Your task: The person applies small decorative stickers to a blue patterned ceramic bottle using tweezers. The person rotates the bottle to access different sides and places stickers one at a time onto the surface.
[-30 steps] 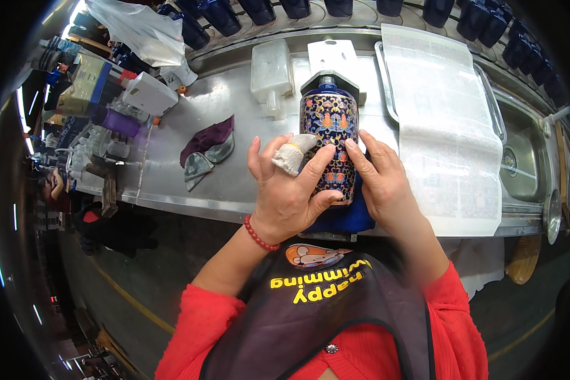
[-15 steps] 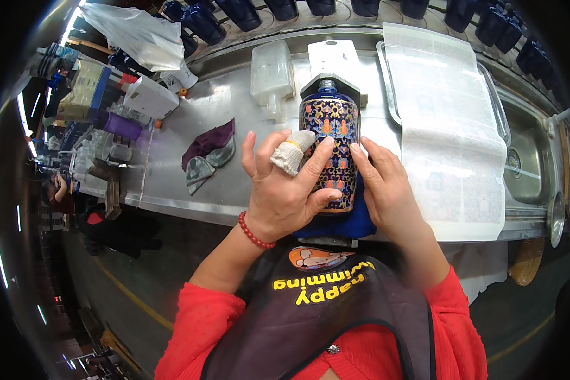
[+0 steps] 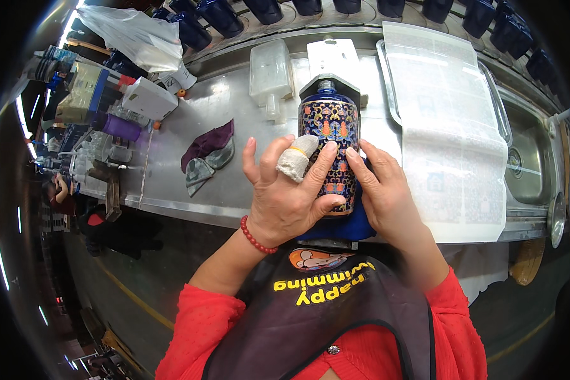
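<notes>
A dark blue bottle (image 3: 331,120) with a colourful floral pattern lies before me, its neck pointing away, on a blue cloth (image 3: 354,229). My left hand (image 3: 285,193) has its fingers spread, with the index fingertip and thumb touching the bottle's front. One of its fingers wears a whitish cloth finger cover (image 3: 292,163), held by a yellow band. My right hand (image 3: 384,190) lies along the bottle's right side, fingers stretched out, with a fingertip on the patterned face. The bottle's underside is hidden.
Patterned translucent sheets (image 3: 446,139) cover a tray on the right, beside a metal sink (image 3: 531,152). A clear bottle (image 3: 271,73) stands behind on the left, purple and grey cloth pieces (image 3: 206,149) nearer. Several blue bottles (image 3: 221,18) line the back conveyor.
My left hand has shifted slightly right along the bottle's face. The right fingertips have moved a little left onto the pattern. The blue bottles at the back have moved.
</notes>
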`<state>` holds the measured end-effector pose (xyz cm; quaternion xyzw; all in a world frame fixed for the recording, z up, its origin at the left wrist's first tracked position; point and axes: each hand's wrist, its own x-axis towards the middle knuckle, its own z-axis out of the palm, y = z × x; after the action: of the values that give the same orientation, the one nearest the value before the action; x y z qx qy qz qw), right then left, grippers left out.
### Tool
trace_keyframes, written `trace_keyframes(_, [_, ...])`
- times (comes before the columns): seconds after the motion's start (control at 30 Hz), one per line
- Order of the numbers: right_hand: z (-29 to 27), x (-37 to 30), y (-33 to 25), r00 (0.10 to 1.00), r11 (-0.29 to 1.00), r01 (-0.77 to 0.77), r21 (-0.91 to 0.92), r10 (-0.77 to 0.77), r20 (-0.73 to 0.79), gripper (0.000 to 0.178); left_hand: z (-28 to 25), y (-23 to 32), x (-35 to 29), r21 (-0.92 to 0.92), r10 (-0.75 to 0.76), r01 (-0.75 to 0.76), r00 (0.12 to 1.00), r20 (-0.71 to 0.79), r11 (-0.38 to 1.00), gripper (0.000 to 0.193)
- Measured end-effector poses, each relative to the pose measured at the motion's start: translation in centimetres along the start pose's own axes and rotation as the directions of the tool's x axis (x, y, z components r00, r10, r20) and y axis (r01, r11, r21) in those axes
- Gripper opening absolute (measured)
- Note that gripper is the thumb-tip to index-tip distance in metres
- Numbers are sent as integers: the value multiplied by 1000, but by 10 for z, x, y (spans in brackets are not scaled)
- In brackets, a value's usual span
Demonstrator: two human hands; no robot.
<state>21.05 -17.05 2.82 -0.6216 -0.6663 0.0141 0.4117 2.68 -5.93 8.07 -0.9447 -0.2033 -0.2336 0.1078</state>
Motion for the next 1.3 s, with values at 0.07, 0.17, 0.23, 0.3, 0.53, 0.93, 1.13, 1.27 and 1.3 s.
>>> trace_keyframes(0.07, [0,0,0,1000,1000,-4,4,4,3,66,0,0,0,7,1,-1,1000,7,1000,70])
trace_keyframes(0.17, [0,0,0,1000,1000,-2,6,2,-2,68,-1,1,-1,-9,-17,17,1000,24,1000,72])
trace_keyframes(0.23, [0,0,1,1000,1000,-1,7,1,-2,69,-2,1,-2,-37,-42,44,998,40,998,73])
trace_keyframes(0.3, [0,0,1,1000,1000,-4,9,4,5,69,-2,0,-3,-39,-31,32,999,30,999,74])
trace_keyframes(0.53, [1,-1,1,1000,1000,-4,11,4,4,69,-2,1,-4,24,-18,17,999,46,1000,76])
trace_keyframes(0.93, [2,-3,2,1000,1000,2,-2,-2,-2,68,-2,3,-3,11,-30,30,998,54,999,76])
trace_keyframes(1.13, [5,-9,6,1000,1000,-3,7,3,2,71,-1,3,-8,-101,-80,83,996,33,991,77])
trace_keyframes(1.27, [3,-13,10,994,1000,3,27,0,-112,66,-4,5,-16,-91,-37,38,999,15,995,76])
trace_keyframes(1.3, [1,-11,11,993,998,-60,37,64,-95,62,-5,5,-19,-87,-29,30,999,13,996,76])
